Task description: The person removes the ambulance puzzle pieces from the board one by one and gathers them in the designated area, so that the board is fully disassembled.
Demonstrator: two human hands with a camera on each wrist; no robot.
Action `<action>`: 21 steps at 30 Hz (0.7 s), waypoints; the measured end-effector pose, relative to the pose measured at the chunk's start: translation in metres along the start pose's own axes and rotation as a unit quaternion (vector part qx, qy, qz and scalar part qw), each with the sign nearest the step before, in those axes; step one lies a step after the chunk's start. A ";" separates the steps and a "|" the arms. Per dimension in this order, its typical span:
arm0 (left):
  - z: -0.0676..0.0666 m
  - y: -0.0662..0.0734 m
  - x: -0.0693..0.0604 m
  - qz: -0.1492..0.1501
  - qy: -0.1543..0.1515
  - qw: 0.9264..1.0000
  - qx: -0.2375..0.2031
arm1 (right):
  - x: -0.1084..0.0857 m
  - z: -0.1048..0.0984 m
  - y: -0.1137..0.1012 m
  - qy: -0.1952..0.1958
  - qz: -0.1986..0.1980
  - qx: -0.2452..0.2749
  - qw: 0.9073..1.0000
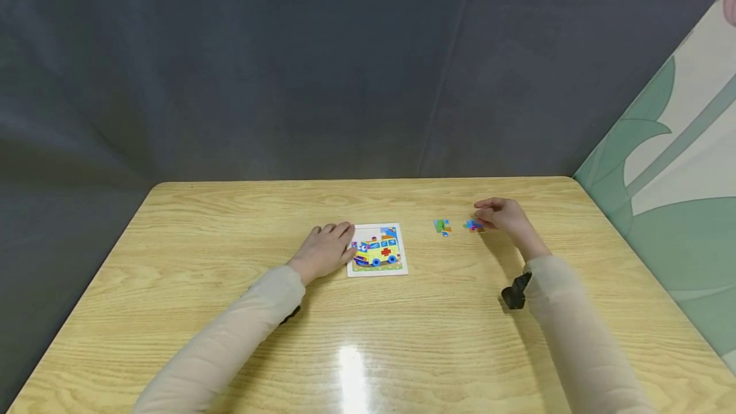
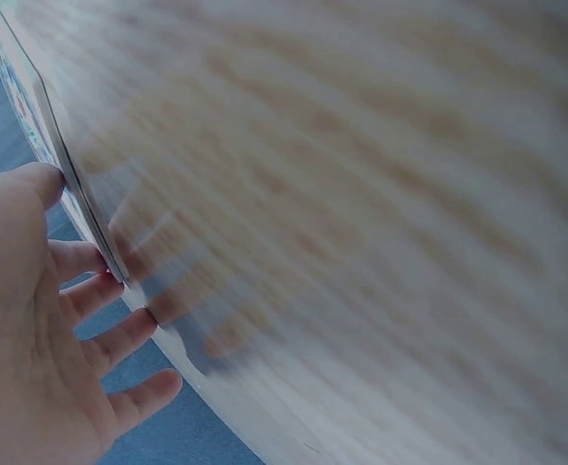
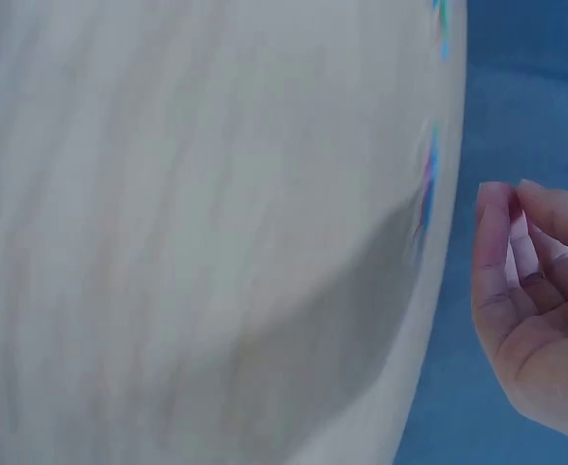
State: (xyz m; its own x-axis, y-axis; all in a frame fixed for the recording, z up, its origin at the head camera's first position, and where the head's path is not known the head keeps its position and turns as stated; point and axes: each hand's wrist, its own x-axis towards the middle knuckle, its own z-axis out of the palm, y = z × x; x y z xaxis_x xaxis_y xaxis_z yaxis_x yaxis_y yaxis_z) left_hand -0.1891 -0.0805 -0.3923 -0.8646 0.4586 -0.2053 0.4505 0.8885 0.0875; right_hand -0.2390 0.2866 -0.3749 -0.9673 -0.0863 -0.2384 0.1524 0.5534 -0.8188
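Note:
My left hand [image 1: 324, 251] rests at the left side of a white-framed jigsaw puzzle board [image 1: 377, 273], whose picture is a yellow ambulance [image 1: 384, 250]. In the left wrist view, the thumb and index finger touch the board's edge [image 2: 76, 189] while the other fingers are spread. A blank area shows in the upper left of the picture. To the right, my right hand [image 1: 508, 219] hovers above a blue and purple jigsaw piece [image 1: 474, 225]. Its thumb and index fingertips are close together, with nothing visible between them in the right wrist view. A green and orange piece [image 1: 441, 225] lies nearer the board.
Everything lies on a light wooden table [image 1: 431, 337]. A dark cloth [image 1: 345, 69] hangs behind its far edge, and a wall with a leaf pattern [image 1: 678, 209] stands at the right. Light reflects off the table's near part.

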 end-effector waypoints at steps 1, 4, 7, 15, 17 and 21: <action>0.000 0.000 0.000 0.000 -0.002 1.000 0.001 | 0.001 0.004 -0.004 -0.001 -0.003 -0.004 1.000; 0.001 0.000 0.000 -0.001 -0.006 1.000 0.003 | 0.006 0.017 -0.017 0.003 -0.014 -0.008 1.000; 0.001 -0.001 0.000 -0.003 -0.006 1.000 0.002 | 0.010 0.033 -0.029 0.009 -0.036 -0.006 0.999; 0.002 -0.001 0.001 -0.004 -0.006 1.000 0.009 | 0.020 0.079 -0.048 -0.014 -0.072 -0.015 0.997; 0.002 -0.001 0.001 -0.003 -0.007 1.000 0.010 | 0.021 0.089 -0.051 -0.013 -0.085 -0.024 0.996; 0.003 -0.001 0.001 -0.003 -0.006 1.000 0.011 | 0.023 0.103 -0.053 -0.015 -0.098 -0.036 0.994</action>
State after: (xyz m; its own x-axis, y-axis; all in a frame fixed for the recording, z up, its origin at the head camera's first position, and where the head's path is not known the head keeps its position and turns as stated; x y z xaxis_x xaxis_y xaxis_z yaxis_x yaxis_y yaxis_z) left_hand -0.1897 -0.0811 -0.3957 -0.8642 0.4536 -0.2176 0.4509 0.8902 0.0651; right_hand -0.2482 0.1698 -0.3904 -0.9705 -0.2224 -0.0934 -0.0550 0.5812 -0.8119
